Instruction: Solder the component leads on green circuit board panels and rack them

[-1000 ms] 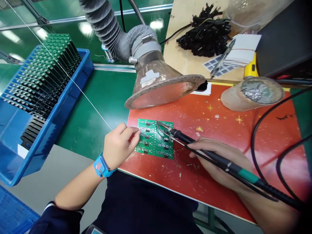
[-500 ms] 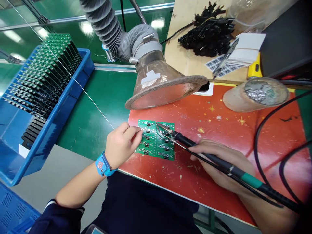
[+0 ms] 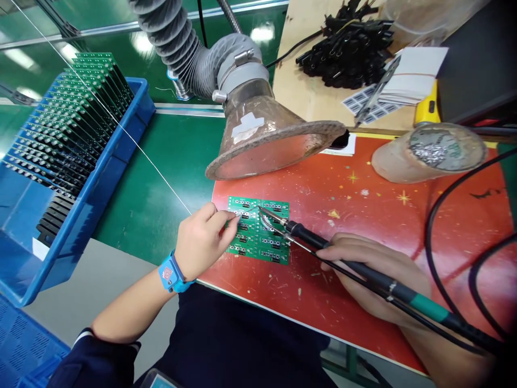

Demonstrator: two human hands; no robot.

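A green circuit board [image 3: 254, 245] with rows of small parts lies flat on the red mat. My right hand [image 3: 375, 269] grips a soldering iron [image 3: 357, 268] like a pen, its tip at the upper middle of the board. A thin metal tube runs along the iron towards its tip. At the board's left edge, my left hand [image 3: 205, 234] pinches thin solder wire [image 3: 155, 167] between thumb and fingertips. The wire stretches from the upper left into this hand, and its short free end points towards the iron's tip. Whether the two touch is too small to tell.
A fume extractor hood [image 3: 262, 132] hangs just beyond the board. On the left, a blue bin [image 3: 133, 126] holds several upright circuit boards. A tub [image 3: 396, 159] with metallic bits stands right, near a looping black cable [image 3: 430, 237]. Black leads [image 3: 347, 51] are heaped behind.
My right hand and the back of the iron have shifted slightly right. The iron's tip stays at the board's upper middle, and my left hand keeps its pinch on the wire.
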